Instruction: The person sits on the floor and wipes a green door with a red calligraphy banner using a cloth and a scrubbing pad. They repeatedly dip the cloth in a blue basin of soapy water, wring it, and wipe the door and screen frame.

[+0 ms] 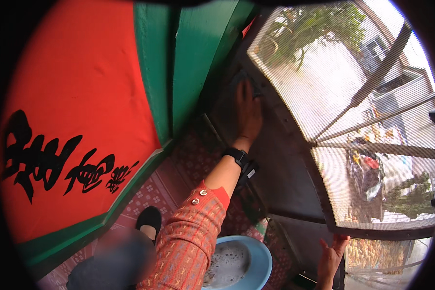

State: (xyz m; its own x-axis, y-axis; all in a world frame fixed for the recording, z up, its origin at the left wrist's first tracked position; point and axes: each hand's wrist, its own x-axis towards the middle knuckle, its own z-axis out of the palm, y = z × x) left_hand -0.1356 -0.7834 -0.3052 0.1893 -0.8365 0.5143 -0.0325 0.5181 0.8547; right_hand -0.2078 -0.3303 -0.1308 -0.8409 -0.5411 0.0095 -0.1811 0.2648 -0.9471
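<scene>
My left hand [248, 112], with a black band on its wrist, lies flat against the dark lower panel [282, 163] of a screen door. Under its fingers is what looks like a dark cloth [240, 80], hard to make out in the shade. At the lower right, my right hand [330, 255] has its fingertips on the edge of the dark door frame [380, 233], steadying it from that side. Between the arms, on the floor, stands a light blue basin [262, 262] with foamy, greyish water [232, 261].
A green door [199, 47] with a red sheet [83, 72] bearing black brush writing stands at the left. Pink patterned tiles [159, 185] cover the floor, where a black shoe [148, 217] shows. Through the mesh [333, 87] appear a yard, plants and heaped corn cobs [377, 253].
</scene>
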